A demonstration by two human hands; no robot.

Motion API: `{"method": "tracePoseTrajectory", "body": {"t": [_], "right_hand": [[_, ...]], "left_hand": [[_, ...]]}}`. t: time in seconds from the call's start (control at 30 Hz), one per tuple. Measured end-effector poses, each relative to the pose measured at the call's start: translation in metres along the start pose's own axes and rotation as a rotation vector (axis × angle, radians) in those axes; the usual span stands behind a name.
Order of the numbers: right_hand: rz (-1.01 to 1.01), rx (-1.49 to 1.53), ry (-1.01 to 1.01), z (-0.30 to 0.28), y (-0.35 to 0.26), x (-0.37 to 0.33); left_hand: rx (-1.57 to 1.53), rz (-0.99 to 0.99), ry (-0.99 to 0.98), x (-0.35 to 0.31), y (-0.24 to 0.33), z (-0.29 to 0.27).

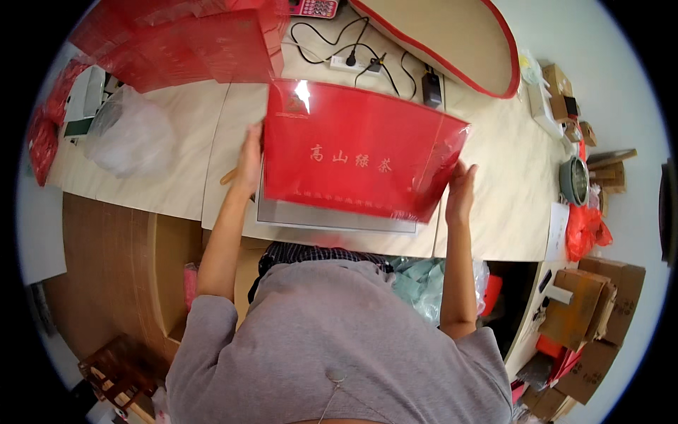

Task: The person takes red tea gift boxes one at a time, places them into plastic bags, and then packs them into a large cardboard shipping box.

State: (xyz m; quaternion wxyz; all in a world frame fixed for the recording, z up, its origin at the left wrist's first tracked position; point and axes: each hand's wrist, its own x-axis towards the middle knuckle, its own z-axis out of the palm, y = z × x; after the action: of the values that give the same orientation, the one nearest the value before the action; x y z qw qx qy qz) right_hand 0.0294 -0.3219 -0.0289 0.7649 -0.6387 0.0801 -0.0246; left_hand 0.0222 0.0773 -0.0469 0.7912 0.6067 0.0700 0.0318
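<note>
A flat red gift box [360, 145] with gold lettering, its surface glossy like clear film, is held up over the table in both hands. My left hand [250, 159] grips its left edge, the fingers mostly hidden behind the box. On the opposite edge, near the lower right corner, my right hand [460, 194] holds it with the thumb side showing. Beneath the box lies a pale flat board with a dark border [332, 218], mostly covered. A thin orange-brown handle [228, 177] pokes out beside my left wrist.
Red glossy packages [191, 49] are stacked at the far left, behind a crumpled clear plastic bag [134, 138]. A power strip [354, 64] with black cables and an adapter [431, 88] lies behind the box. A red-edged tan board [452, 39] stands at the back right. Cardboard boxes [575, 307] crowd the right.
</note>
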Motion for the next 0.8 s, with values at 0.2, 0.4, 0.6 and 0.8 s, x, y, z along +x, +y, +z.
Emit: {"method": "tracePoseTrajectory", "body": {"t": [0.2,0.4,0.6,0.8], "right_hand": [[-0.072,0.203,0.016,-0.003,-0.027,-0.016],[0.037,0.081,-0.014,-0.004,0.012,-0.045],[0.211,0.009,-0.027,-0.024,0.042,-0.079],[0.181,-0.251,0.187,-0.032,0.044,-0.057]], "left_hand": [[-0.024,0.091,0.088,-0.023,0.038,-0.008],[0.031,-0.077,0.104,-0.063,0.008,-0.019],[0.133,-0.174,0.134,-0.098,-0.016,-0.030],[0.263,-0.348,0.115,-0.075,-0.015,-0.033]]}}
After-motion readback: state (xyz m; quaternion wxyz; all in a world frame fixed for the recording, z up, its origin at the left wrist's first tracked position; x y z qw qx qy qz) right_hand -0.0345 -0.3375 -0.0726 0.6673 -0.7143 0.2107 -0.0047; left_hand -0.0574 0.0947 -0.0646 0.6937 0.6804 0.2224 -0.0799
